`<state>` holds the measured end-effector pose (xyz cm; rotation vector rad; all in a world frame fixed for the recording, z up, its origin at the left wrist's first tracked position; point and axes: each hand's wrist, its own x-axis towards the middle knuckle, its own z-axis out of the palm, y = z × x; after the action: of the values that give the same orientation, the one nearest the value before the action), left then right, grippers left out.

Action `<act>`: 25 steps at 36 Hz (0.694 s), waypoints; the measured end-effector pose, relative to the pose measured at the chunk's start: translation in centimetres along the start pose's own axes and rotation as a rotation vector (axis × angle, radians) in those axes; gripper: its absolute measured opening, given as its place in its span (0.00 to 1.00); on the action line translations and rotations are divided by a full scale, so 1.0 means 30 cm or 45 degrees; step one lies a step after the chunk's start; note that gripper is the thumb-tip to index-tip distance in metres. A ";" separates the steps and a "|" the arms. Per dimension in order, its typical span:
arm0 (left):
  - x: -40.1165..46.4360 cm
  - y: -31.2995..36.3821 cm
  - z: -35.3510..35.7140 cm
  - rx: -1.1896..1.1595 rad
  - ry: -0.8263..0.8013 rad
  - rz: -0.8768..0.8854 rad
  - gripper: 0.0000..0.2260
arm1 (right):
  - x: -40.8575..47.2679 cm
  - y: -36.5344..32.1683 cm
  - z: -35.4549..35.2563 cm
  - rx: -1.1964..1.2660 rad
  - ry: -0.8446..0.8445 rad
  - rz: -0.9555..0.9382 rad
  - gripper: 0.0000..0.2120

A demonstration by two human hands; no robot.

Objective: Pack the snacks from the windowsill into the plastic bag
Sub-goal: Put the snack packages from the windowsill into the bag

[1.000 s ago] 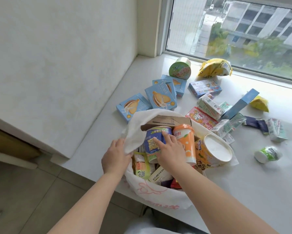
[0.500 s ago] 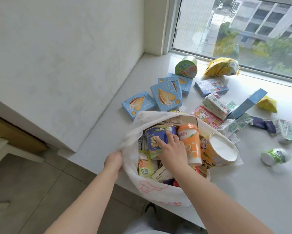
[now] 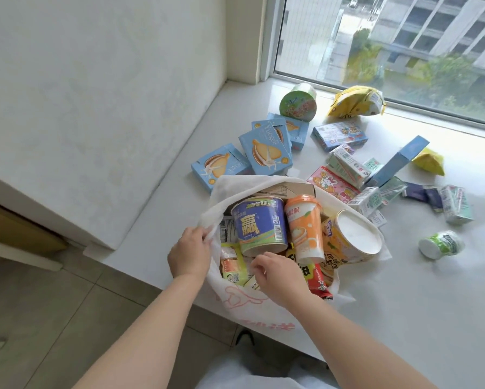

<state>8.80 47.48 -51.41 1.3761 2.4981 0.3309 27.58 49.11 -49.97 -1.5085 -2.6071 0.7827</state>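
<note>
Left hand (image 3: 190, 254) grips the bag (image 3: 244, 307) by its rim, fingers curled round a fold of the white plastic at the left side of the mouth, holding it open. Right hand (image 3: 277, 276) hovers over the bag's near edge with fingers bent downward; whether they pinch anything I cannot tell, since the tips are hidden behind the knuckles. The bag sits at the front edge of the windowsill (image 3: 404, 304), partly hanging over it, and is already crowded — a blue tub (image 3: 259, 226) lies on its side beside an orange cup (image 3: 305, 228), with a yellow tub (image 3: 353, 237) tilted at the right, its white lid facing up. A brown box (image 3: 289, 189) shows at the back of the mouth, and a red packet (image 3: 317, 279) and a yellow-green packet (image 3: 232, 265) lie lower, near the hands. Outside the bag, snacks are scattered across the sill: three blue boxes (image 3: 266, 153) just behind the rim, a green tub (image 3: 298, 103) on its side near the window, a yellow pouch (image 3: 356, 102) beside it, a pink packet (image 3: 333, 183) touching the bag's far side, several green-and-white cartons (image 3: 347, 167) — and a small green bottle (image 3: 440, 244) lying well apart at the right.
</note>
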 end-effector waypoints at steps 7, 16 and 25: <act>0.006 0.018 -0.117 -1.397 -0.106 -0.417 0.11 | 0.017 -0.003 -0.011 0.148 0.051 0.113 0.11; -0.050 -0.060 -0.240 -2.720 -0.510 -0.534 0.17 | -0.030 0.030 -0.025 0.208 -0.004 0.190 0.11; -0.035 -0.010 -0.229 -1.367 0.029 -0.733 0.12 | -0.036 0.013 -0.043 0.306 -0.019 0.157 0.13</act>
<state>6.76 45.94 -44.94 0.2233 1.9976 1.2742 28.82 48.90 -48.76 -1.6076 -2.3436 1.0777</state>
